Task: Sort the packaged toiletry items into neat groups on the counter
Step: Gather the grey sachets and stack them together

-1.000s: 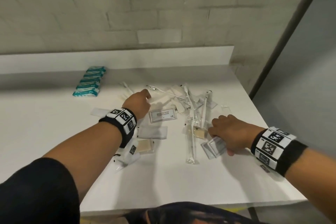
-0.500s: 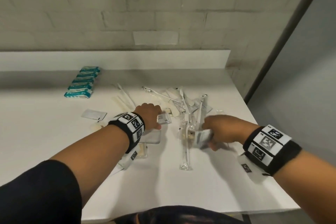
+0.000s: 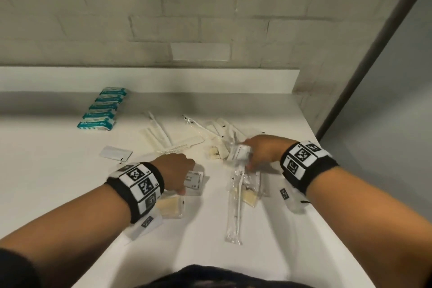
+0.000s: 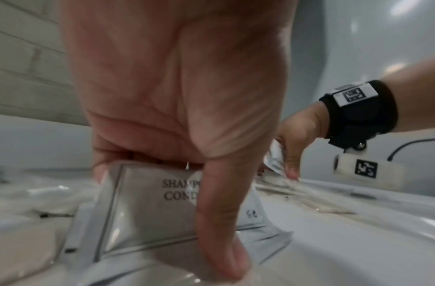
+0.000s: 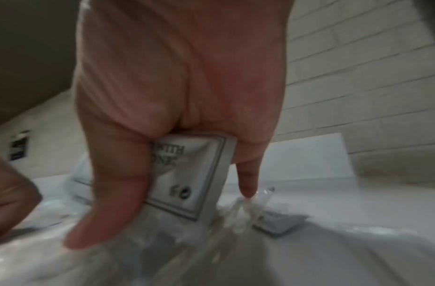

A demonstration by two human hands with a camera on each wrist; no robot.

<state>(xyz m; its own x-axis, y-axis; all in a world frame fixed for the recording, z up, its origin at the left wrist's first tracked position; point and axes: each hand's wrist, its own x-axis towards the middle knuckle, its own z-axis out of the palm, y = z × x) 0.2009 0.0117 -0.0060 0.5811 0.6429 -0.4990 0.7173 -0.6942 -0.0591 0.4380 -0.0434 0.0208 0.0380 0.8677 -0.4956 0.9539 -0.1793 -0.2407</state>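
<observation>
My left hand pinches a white shampoo-conditioner sachet low over the white counter; in the left wrist view the thumb lies across the sachet and the fingers curl behind it. My right hand grips a second white sachet, shown in the right wrist view as the sachet between thumb and fingers. Below it lies a long clear toothbrush packet. Loose white packets and a comb are scattered behind both hands.
A neat row of teal soap packets sits at the back left. One flat white sachet lies alone left of the pile. Tan soap bars in clear wrap lie under my left wrist. The counter's right edge is close to my right forearm.
My left hand pulled back toward me with the sachet in its grip. My right hand lifted its sachet from the right of the pile and carried it forward and left.
</observation>
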